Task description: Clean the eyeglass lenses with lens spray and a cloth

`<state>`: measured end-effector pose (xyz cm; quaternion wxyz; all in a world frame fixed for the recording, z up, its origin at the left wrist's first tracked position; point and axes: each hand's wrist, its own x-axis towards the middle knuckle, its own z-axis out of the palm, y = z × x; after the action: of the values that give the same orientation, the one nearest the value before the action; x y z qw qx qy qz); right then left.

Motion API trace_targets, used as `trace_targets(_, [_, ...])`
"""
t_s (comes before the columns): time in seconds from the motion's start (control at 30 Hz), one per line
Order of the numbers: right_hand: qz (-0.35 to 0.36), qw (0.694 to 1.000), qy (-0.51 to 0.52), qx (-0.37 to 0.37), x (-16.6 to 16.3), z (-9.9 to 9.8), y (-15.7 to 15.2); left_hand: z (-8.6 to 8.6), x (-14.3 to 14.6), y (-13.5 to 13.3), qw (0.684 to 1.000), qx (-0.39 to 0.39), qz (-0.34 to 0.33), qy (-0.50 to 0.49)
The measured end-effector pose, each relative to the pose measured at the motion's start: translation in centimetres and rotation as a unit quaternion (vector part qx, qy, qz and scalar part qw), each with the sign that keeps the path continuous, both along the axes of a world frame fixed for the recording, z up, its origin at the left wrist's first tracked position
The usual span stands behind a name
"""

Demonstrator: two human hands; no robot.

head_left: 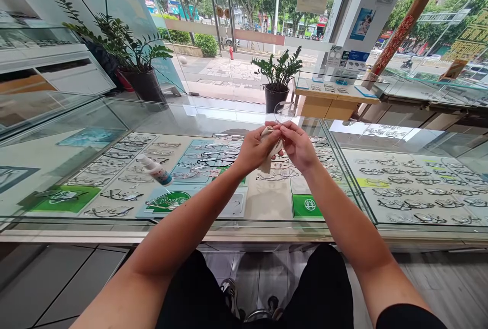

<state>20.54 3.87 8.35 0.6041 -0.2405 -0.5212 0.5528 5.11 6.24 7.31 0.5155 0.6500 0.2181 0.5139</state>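
Note:
Over the glass counter, my two hands meet at mid-view. My left hand point(254, 148) is closed around a beige cleaning cloth point(266, 165), whose loose end hangs below the fingers. Thin-rimmed eyeglasses point(284, 110) stick up past the fingertips, with one clear round lens showing. My right hand point(300, 150) pinches the eyeglasses close to the cloth, its fingertips touching those of the left. The rest of the frame is hidden by the fingers and cloth. To the left, a white spray bottle point(155, 170) with a blue label stands on the counter top.
Beneath the glass top of the display counter point(267, 231) lie rows of eyeglass frames point(118, 166) and green cards point(63, 198). Another glass case point(419, 141) adjoins on the right. Potted plants point(277, 77) and a wooden display table point(331, 108) stand beyond, before the window.

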Motion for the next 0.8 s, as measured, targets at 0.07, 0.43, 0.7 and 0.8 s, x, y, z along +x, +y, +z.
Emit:
trace_targets(0.07, [-0.001,1.000,-0.002,-0.006,0.0,-0.1,0.2,-0.1,0.0,0.1,1.000,0.004,0.001,0.005])
trace_targets(0.43, [-0.069,0.997,-0.003,-0.039,0.8,-0.5,0.9,0.1,-1.0,1.0,0.994,0.054,-0.092,0.037])
trace_targets(0.7, [-0.055,0.997,0.014,-0.043,0.7,-0.1,0.6,-0.1,-1.1,0.7,0.993,0.023,-0.116,0.028])
trace_targets(0.8, [-0.054,0.998,0.012,-0.042,0.7,0.0,0.4,-0.4,-0.9,0.8,0.995,0.014,-0.090,0.032])
